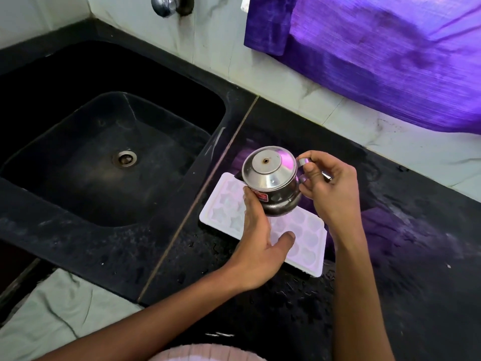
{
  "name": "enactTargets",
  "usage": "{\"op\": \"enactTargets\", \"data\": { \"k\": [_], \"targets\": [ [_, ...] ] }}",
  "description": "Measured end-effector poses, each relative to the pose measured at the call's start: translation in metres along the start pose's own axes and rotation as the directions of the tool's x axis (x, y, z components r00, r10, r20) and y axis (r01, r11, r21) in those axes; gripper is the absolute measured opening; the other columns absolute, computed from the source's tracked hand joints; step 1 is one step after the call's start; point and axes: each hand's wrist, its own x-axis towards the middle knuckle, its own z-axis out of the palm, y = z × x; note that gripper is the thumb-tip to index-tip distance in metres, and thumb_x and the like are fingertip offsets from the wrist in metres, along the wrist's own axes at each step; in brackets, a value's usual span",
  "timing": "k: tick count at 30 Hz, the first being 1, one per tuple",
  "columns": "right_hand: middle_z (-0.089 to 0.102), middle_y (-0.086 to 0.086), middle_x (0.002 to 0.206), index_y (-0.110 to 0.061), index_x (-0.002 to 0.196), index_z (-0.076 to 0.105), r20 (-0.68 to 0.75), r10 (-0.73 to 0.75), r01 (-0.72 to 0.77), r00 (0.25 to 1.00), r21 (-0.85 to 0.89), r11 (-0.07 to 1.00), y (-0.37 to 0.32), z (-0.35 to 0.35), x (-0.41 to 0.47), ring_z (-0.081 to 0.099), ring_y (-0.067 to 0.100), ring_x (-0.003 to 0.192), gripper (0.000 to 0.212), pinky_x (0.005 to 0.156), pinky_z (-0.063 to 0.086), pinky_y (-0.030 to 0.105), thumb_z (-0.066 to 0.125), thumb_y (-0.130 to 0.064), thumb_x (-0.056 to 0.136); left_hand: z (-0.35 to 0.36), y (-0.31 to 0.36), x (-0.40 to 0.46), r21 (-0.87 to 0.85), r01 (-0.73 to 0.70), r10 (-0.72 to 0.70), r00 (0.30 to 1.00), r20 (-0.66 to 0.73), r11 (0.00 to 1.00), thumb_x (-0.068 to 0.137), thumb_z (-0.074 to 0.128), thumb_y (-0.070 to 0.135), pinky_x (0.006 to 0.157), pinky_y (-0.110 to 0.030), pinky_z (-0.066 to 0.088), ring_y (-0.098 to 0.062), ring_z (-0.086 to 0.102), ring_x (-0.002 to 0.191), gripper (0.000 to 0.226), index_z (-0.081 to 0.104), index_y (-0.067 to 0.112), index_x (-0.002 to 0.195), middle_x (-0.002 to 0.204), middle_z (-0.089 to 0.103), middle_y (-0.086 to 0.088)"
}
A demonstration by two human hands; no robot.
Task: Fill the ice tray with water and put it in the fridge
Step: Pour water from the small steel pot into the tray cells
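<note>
A white plastic ice tray (307, 238) with several moulded cells lies on the black counter to the right of the sink. Above its far half a small steel kettle (270, 178) with a lid is held, tilted toward the tray's left end. My right hand (330, 186) grips the kettle's handle on its right side. My left hand (257, 243) has its fingers against the kettle's left underside, thumb stretched out over the tray. Whether water is in the cells cannot be told.
A deep black sink (109, 157) with a metal drain fills the left. A tap (166, 6) juts from the tiled wall above it. Purple cloth (385, 56) hangs at the upper right. A pale cloth (59, 313) lies at the counter's front left edge.
</note>
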Motion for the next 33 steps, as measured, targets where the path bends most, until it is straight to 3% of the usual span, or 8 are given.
{"op": "enactTargets", "data": {
  "k": [4, 7, 11, 14, 16, 18, 23, 33],
  "targets": [
    [0.06, -0.007, 0.065, -0.027, 0.082, 0.066, -0.028, 0.023, -0.021, 0.999, 0.078, 0.997, 0.003, 0.002, 0.008, 0.053, 0.011, 0.061, 0.027, 0.063, 0.055, 0.037, 0.053, -0.006, 0.094, -0.006, -0.001, 0.016, 0.002, -0.022, 0.022, 0.999, -0.023, 1.0, 0.081, 0.053, 0.031, 0.121, -0.043, 0.003, -0.003, -0.014, 0.144, 0.102, -0.028, 0.034, 0.143, 0.159, -0.014, 0.013],
    [0.055, -0.009, 0.061, -0.024, 0.082, 0.065, -0.052, 0.052, -0.041, 0.997, 0.183, 0.982, 0.009, 0.005, 0.017, 0.048, 0.01, 0.058, 0.026, 0.059, 0.049, 0.028, 0.052, -0.006, 0.095, -0.014, 0.002, 0.032, 0.01, -0.03, 0.03, 0.999, -0.032, 0.999, 0.082, 0.054, 0.032, 0.121, -0.044, 0.008, -0.004, -0.008, 0.146, 0.099, -0.023, 0.037, 0.145, 0.16, -0.006, 0.012],
    [0.056, 0.0, 0.066, -0.016, 0.092, 0.065, -0.092, 0.122, -0.091, 0.988, 0.29, 0.953, 0.022, 0.011, 0.036, 0.054, -0.001, 0.056, 0.021, 0.062, 0.054, 0.018, 0.048, -0.006, 0.097, -0.024, 0.012, 0.059, 0.03, -0.041, 0.042, 0.998, -0.054, 0.999, 0.082, 0.053, 0.029, 0.12, -0.042, 0.017, -0.007, 0.003, 0.147, 0.094, -0.011, 0.033, 0.15, 0.16, 0.007, 0.01],
    [0.054, 0.001, 0.067, -0.015, 0.093, 0.063, -0.117, 0.199, -0.141, 0.973, 0.378, 0.915, 0.036, 0.019, 0.054, 0.055, -0.003, 0.057, 0.023, 0.066, 0.056, 0.018, 0.044, -0.004, 0.098, -0.034, 0.021, 0.084, 0.023, -0.085, 0.086, 0.995, -0.053, 0.996, 0.089, 0.056, 0.013, 0.113, -0.022, 0.028, 0.003, 0.027, 0.138, 0.077, 0.009, 0.021, 0.15, 0.15, 0.032, 0.01],
    [0.051, 0.001, 0.065, -0.014, 0.095, 0.063, -0.123, 0.246, -0.174, 0.961, 0.42, 0.891, 0.044, 0.024, 0.065, 0.054, -0.002, 0.057, 0.023, 0.07, 0.057, 0.021, 0.043, -0.003, 0.099, -0.039, 0.022, 0.1, 0.039, -0.105, 0.108, 0.991, -0.074, 0.994, 0.091, 0.054, 0.002, 0.095, -0.005, 0.035, 0.018, 0.044, 0.115, 0.064, 0.023, 0.02, 0.144, 0.129, 0.046, 0.02],
    [0.052, 0.002, 0.068, -0.014, 0.095, 0.062, -0.13, 0.271, -0.189, 0.954, 0.443, 0.876, 0.052, 0.03, 0.078, 0.056, 0.0, 0.062, 0.024, 0.072, 0.057, 0.021, 0.042, -0.002, 0.099, -0.042, 0.018, 0.119, 0.057, -0.104, 0.108, 0.991, -0.084, 0.993, 0.091, 0.054, 0.0, 0.09, -0.003, 0.035, 0.019, 0.047, 0.109, 0.061, 0.027, 0.017, 0.143, 0.121, 0.049, 0.026],
    [0.056, 0.005, 0.079, -0.02, 0.093, 0.063, -0.151, 0.315, -0.212, 0.937, 0.471, 0.856, 0.071, 0.039, 0.106, 0.058, 0.009, 0.076, 0.031, 0.074, 0.056, 0.019, 0.04, -0.001, 0.099, -0.051, 0.006, 0.156, 0.081, -0.086, 0.093, 0.993, -0.078, 0.993, 0.085, 0.055, 0.011, 0.095, -0.008, 0.037, 0.014, 0.047, 0.115, 0.057, 0.032, 0.024, 0.135, 0.122, 0.049, 0.027],
    [0.057, 0.0, 0.079, -0.016, 0.095, 0.062, -0.153, 0.345, -0.213, 0.926, 0.542, 0.813, 0.09, 0.054, 0.137, 0.057, 0.012, 0.079, 0.032, 0.072, 0.054, 0.016, 0.037, 0.003, 0.099, -0.06, -0.01, 0.198, 0.143, -0.071, 0.083, 0.993, -0.087, 0.987, 0.089, 0.053, -0.004, 0.096, -0.008, 0.036, 0.014, 0.046, 0.115, 0.062, 0.027, 0.013, 0.144, 0.124, 0.048, 0.024]
  ]
}}
